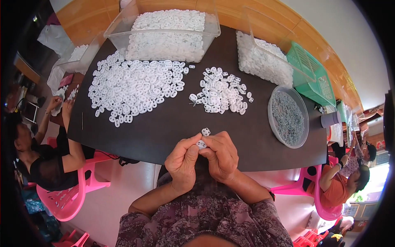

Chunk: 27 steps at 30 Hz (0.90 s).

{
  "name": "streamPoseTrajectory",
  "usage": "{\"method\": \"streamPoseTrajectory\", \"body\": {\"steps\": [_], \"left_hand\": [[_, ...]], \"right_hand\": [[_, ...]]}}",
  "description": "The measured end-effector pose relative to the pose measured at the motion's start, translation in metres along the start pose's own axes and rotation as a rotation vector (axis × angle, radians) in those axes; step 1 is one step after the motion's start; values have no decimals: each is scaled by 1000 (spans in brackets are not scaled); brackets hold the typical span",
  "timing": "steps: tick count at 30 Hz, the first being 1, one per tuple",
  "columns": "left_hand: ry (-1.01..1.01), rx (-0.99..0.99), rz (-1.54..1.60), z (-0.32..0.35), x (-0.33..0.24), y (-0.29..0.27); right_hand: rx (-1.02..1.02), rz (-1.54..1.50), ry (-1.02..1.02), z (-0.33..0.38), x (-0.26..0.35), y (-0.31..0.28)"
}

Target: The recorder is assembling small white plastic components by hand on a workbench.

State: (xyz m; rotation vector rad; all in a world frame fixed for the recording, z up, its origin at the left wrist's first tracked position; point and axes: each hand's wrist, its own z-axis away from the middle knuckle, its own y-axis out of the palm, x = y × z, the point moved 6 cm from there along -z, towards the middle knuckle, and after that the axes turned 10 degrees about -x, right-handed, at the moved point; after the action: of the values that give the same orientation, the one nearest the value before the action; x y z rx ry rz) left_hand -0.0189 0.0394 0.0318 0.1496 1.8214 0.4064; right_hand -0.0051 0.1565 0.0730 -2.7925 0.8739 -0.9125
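Observation:
Close to the table's front edge, my left hand (183, 158) and my right hand (221, 157) meet, thumbs and fingers pinched on a small white oval plastic piece with holes (201, 144). A second white holed piece (205, 131) shows just beyond my fingertips; whether it touches them I cannot tell. Farther out lies a small heap of similar white pieces (222, 92), some with thin metal bits showing. To its left spreads a much larger heap of white pieces (131, 84). At the right, a round clear bowl (306, 123) holds many small grey metal parts, too fine to name.
A clear bin (117, 35) full of white pieces stands at the back, with another clear bin (303, 75) and a green basket (325, 92) at back right. A grey cylinder (330, 119) sits by the right edge. People sit at left and right on pink chairs (84, 179).

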Motion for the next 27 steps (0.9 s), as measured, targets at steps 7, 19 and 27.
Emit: {"method": "streamPoseTrajectory", "body": {"steps": [7,19,27], "left_hand": [[-67,11,-31,-2,1,10],[-303,202,-77,-9,26,15],[-318,166,-98,-21,35,-7]], "right_hand": [[1,-7,99,-6,-4,-8],[-5,225,195,-45,-51,-46],[-276,435,265,-147,-141,-107]]}}
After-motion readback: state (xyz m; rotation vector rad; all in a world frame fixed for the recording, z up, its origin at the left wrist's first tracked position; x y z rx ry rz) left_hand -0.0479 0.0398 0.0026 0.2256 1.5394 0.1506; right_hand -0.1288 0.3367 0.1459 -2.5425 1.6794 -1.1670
